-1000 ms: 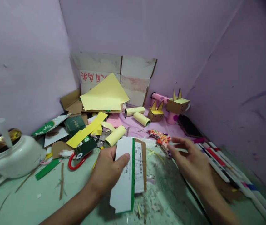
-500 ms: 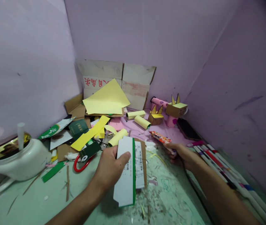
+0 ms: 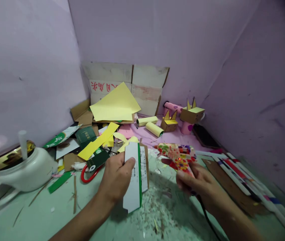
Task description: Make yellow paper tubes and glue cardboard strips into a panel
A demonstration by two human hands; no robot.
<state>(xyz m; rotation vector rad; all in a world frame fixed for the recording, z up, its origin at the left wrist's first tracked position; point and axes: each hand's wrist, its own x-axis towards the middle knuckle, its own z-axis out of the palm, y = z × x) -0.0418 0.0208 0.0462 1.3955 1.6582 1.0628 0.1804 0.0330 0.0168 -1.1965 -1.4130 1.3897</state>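
My left hand grips a folded white card piece with a green edge, thumb on its front face. Behind that piece shows a labelled strip with a brown cardboard edge. On the right, my right hand is closed round the handle of a flower-patterned glue gun. A small red light glows on its side, and its nozzle points left towards the card without touching it. A black cord hangs from the handle.
Yellow paper, yellow rolls, red-handled scissors and card scraps lie behind. Small cardboard boxes with pointed ears stand at the back right. A white teapot-like vessel is left; markers and a phone lie right.
The glue gun has turned side-on and come nearer, with my right hand lower. The card has shifted slightly left and up. A brown cardboard strip now shows beside the markers.
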